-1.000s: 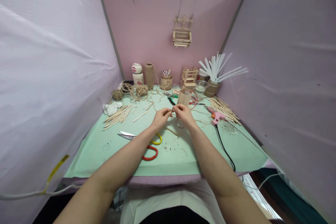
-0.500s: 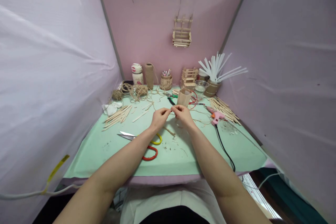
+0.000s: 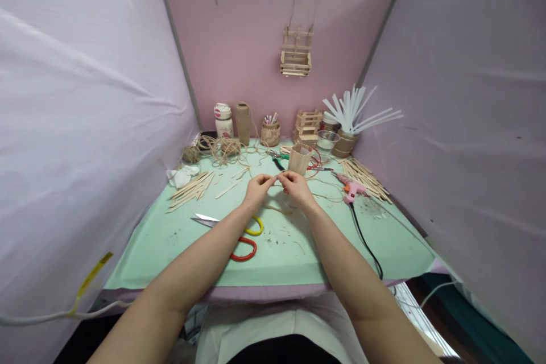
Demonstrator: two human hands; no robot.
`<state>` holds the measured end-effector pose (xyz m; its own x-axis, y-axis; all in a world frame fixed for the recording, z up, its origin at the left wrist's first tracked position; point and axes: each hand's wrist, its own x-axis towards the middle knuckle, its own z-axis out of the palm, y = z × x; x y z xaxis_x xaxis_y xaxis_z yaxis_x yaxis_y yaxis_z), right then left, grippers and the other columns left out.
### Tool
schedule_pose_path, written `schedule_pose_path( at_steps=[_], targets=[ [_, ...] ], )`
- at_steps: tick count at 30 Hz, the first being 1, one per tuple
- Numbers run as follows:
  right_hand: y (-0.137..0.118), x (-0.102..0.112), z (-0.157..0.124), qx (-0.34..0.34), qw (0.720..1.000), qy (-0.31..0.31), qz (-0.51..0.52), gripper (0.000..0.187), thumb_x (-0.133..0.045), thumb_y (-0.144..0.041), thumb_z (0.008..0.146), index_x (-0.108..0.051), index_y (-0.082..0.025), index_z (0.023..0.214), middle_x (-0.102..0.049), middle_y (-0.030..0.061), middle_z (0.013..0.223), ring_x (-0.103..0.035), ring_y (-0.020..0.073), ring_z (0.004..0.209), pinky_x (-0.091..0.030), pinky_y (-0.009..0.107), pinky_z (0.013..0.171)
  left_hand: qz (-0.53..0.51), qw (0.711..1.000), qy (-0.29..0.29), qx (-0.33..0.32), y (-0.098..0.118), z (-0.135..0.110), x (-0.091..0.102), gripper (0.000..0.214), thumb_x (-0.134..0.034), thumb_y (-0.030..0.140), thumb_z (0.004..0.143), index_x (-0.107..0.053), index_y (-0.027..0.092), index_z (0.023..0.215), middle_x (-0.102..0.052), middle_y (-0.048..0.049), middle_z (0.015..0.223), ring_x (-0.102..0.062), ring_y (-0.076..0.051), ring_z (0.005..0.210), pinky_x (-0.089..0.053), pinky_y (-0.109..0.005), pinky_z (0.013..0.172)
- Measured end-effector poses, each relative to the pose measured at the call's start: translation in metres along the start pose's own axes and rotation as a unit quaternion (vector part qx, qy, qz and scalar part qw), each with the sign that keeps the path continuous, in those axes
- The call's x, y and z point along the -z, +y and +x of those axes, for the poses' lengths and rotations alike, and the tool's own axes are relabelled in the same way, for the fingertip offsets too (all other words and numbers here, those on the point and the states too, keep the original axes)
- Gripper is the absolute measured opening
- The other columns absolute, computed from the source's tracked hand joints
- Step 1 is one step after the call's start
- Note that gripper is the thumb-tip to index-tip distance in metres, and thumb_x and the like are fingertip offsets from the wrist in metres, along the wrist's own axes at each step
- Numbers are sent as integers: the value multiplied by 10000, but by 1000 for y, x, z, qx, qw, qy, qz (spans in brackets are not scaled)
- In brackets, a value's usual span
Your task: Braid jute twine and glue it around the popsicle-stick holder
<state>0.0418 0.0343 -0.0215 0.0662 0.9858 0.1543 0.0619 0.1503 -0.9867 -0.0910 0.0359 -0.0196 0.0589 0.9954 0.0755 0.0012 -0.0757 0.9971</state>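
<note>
My left hand point(image 3: 257, 190) and my right hand point(image 3: 296, 186) meet over the middle of the green mat point(image 3: 170, 239), fingertips pinched together on a thin strand of jute twine point(image 3: 278, 178). A loose end of the twine point(image 3: 277, 209) trails on the mat under my wrists. Just beyond my hands stands a small cup made of wooden sticks point(image 3: 300, 158). Scissors with red and yellow handles point(image 3: 239, 235) lie by my left forearm.
A pink glue gun point(image 3: 350, 188) with a black cord lies at the right beside a heap of wooden sticks point(image 3: 367, 177). More sticks point(image 3: 190, 189) and tangled twine point(image 3: 222, 148) lie at the left. Jars, a stick crate point(image 3: 307, 124) and a pot of white strips point(image 3: 347, 125) line the back wall.
Both hands have lifted slightly and shifted a little away from me, still pinched together on the twine. The trailing end on the mat has shifted.
</note>
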Motion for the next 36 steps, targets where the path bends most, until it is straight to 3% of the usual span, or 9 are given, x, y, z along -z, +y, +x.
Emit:
schedule_pose_path(
  at_steps=[5, 11, 16, 25, 31, 36],
  targets=[
    [-1, 0, -1, -20, 1000, -3, 16, 313, -632, -479, 652, -618, -172, 708, -467, -35, 541, -377, 92, 498, -312, 224, 451, -92, 994, -27, 47, -6, 4, 1, 277, -712, 379, 617, -639, 147, 748, -566, 4, 679, -421, -67, 556, -289, -190, 478],
    [1, 0, -1, -47, 999, 0, -5, 276, -605, -430, 679, -631, -160, 736, -466, -44, 545, -371, 87, 476, -292, 224, 441, -170, 976, -116, 77, -4, 3, 2, 331, -775, 371, 571, -654, 146, 783, -551, 2, 681, -394, -48, 535, -223, -182, 441],
    [2, -1, -1, 41, 995, 62, -72, 239, -628, -399, 667, -624, -161, 696, -590, 0, 633, -487, 121, 589, -374, 237, 547, -141, 986, -63, 57, -9, 6, 3, 334, -764, 384, 580, -635, 159, 791, -596, -5, 731, -447, -65, 576, -244, -185, 454],
    [1, -2, -1, 54, 996, 28, -72, 281, -624, -423, 695, -696, -159, 761, -684, 47, 736, -588, 169, 694, -442, 277, 647, -38, 999, -35, -13, -10, 6, 4, 300, -693, 395, 651, -641, 154, 822, -648, -32, 768, -544, -123, 688, -368, -216, 563],
    [0, -1, -3, 88, 989, 54, -109, 209, -611, -362, 698, -680, -167, 729, -670, 46, 740, -580, 164, 695, -444, 286, 674, -51, 998, -42, -1, -11, 7, 3, 289, -696, 395, 647, -637, 154, 795, -638, -18, 736, -516, -105, 637, -341, -212, 533],
    [-3, -6, -5, 89, 989, 53, -104, 196, -602, -362, 697, -632, -168, 694, -634, 25, 708, -539, 141, 663, -428, 265, 643, -125, 991, -36, 41, -12, 6, 0, 268, -712, 364, 625, -613, 162, 771, -587, 0, 715, -463, -74, 588, -308, -192, 497]
  ],
)
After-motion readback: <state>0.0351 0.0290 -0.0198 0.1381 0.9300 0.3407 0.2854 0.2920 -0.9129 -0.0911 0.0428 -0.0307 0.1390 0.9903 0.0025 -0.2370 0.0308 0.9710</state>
